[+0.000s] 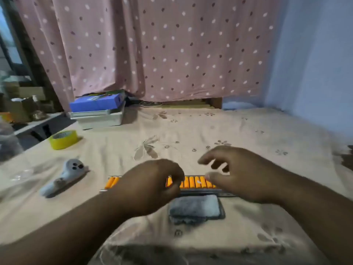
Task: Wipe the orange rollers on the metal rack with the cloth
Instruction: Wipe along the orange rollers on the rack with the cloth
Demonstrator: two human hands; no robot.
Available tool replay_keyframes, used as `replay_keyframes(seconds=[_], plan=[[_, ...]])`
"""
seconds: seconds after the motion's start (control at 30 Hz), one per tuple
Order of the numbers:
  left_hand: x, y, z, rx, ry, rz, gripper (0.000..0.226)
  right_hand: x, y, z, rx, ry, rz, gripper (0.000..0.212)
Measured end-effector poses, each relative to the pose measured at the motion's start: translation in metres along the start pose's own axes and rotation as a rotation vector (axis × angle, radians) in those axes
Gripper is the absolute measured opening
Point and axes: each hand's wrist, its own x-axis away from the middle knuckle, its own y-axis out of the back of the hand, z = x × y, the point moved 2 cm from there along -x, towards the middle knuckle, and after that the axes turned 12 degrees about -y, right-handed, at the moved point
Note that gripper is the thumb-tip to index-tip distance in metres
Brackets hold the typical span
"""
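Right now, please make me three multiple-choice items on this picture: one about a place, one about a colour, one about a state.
1. Where does the grey cloth lie?
A. Just in front of the metal rack, on the near side
B. On the stack of boxes
C. Under the tape roll

2. What colour is the tape roll?
A. Red
B. Yellow
C. Black

3. What does the right hand hold?
A. The cloth
B. The white controller
C. Nothing

Answers:
1. A, the cloth rests on the bedsheet just on the near side of the metal rack with the orange rollers.
2. B, the roll at the left is yellow.
3. C, its fingers are spread above the rollers with nothing between them, while the white controller lies untouched far to the left.
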Motion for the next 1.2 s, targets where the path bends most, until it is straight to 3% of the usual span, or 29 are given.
replay_keyframes(seconds=[0.13,0.23,0.37,0.6,0.73,0.87,0.93,1.0,1.1,1.2], plan=[[0.042,-0.056,-0.005,0.043,0.087,0.036,0.011,0.03,-0.071,-0.027,0.183,-0.003,0.233,0.052],[0.048,-0.084,0.003,0.046,0.191,-0.055,0.027,0.031,-0.098,-0.039,0.182,-0.026,0.167,0.058],[0.049,-0.107,0.009,0.155,0.267,-0.058,0.042,0.024,-0.113,-0.03,0.263,-0.073,0.11,0.068],[0.047,-0.11,0.019,0.198,0.27,-0.052,0.026,0.014,-0.125,-0.018,0.422,-0.096,-0.057,0.042],[0.049,-0.105,0.023,0.262,0.304,-0.109,0.013,0.011,-0.129,-0.01,0.477,-0.074,-0.05,0.037],[0.049,-0.09,0.023,0.312,0.301,-0.103,0.013,0.003,-0.135,-0.007,0.635,-0.021,-0.082,0.022],[0.052,-0.077,0.026,0.309,0.274,-0.091,0.017,-0.003,-0.135,-0.006,0.68,0.068,-0.077,0.03],[0.059,-0.054,0.037,0.303,0.25,-0.094,0.018,-0.007,-0.13,-0.005,0.659,0.089,-0.054,0.027],[0.075,-0.019,0.081,0.168,0.263,-0.16,0.02,-0.011,-0.112,0.009,0.441,-0.01,0.023,0.018],[0.094,0.0,0.144,0.065,0.431,-0.187,0.027,-0.017,-0.105,0.021,0.114,-0.06,0.104,0.015]])
